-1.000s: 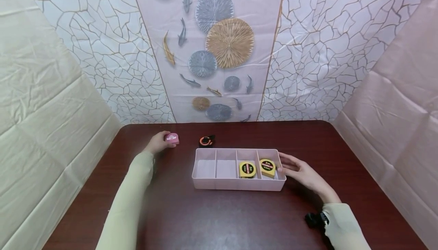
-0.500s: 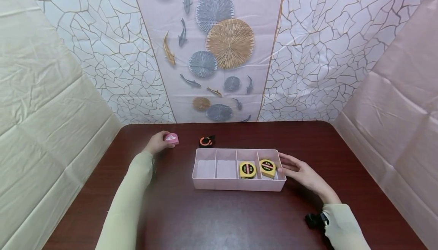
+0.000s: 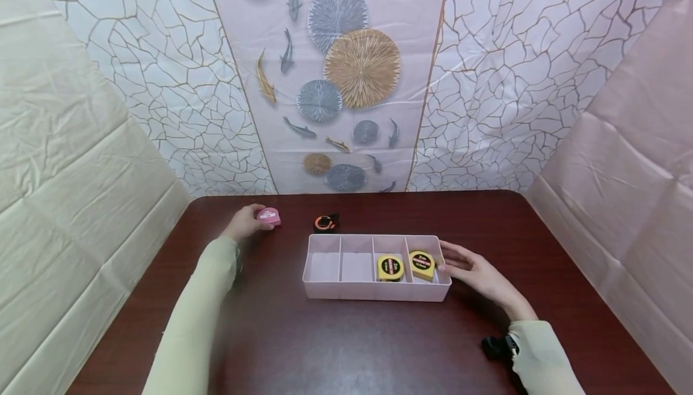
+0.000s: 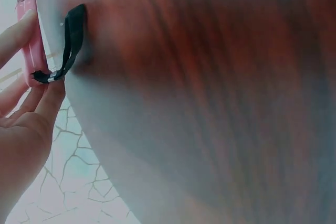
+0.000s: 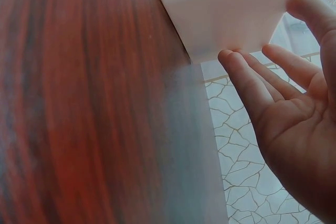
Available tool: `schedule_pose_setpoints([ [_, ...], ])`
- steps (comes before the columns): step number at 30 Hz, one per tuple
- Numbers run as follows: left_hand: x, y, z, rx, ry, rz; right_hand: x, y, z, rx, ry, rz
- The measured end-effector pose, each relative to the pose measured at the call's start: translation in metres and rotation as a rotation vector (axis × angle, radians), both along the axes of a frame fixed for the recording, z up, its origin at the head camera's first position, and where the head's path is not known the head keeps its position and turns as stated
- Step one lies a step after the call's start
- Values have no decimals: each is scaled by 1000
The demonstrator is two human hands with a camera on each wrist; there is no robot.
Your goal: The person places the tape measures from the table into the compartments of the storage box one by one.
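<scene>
My left hand (image 3: 242, 224) pinches a pink tape measure (image 3: 269, 216) near the back left of the table. In the left wrist view the thumb and fingers hold the tape measure (image 4: 32, 43) on edge, and its black wrist strap (image 4: 73, 40) loops out to the side. My right hand (image 3: 483, 273) touches the right end of a pale pink divided box (image 3: 376, 291), its fingers fairly straight. Fingertips lie along the box's end wall (image 5: 226, 22) in the right wrist view. Two yellow tape measures lie in the box: one (image 3: 390, 268) in the third compartment, another (image 3: 422, 264) in the rightmost.
Just behind the box sits a black and orange tape measure (image 3: 325, 223) on the dark wooden table (image 3: 325, 347). Patterned cloth (image 3: 346, 82) hangs along the table's back edge, with plain cloth walls on both sides. A black device (image 3: 499, 347) is strapped at the right wrist.
The left hand has shifted slightly left and back with the pink tape measure in its grip. The right hand stays at the box's end.
</scene>
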State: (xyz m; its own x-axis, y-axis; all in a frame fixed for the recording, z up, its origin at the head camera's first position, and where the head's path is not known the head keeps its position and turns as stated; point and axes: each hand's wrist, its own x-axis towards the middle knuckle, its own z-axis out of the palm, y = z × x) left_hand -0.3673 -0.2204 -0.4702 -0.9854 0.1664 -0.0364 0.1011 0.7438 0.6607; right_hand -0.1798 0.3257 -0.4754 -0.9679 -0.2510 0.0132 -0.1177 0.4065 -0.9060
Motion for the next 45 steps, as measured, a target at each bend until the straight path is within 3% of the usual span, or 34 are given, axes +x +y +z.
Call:
schedule_pose_setpoints([
  [6, -1, -2, 6, 35, 0, 17, 0, -1, 0, -3, -9, 5],
  [12, -6, -3, 12, -11, 47, 3, -1, -2, -1, 2, 0, 8],
  [29, -8, 3, 45, 28, 157, -3, 0, -2, 1, -3, -2, 0],
  [35, -7, 8, 61, 89, 142, -28, 0, -3, 1, 3, 5, -5],
  [45, -13, 17, 91, 87, 180, -72, 1, -3, 4, 7, -6, -6],
])
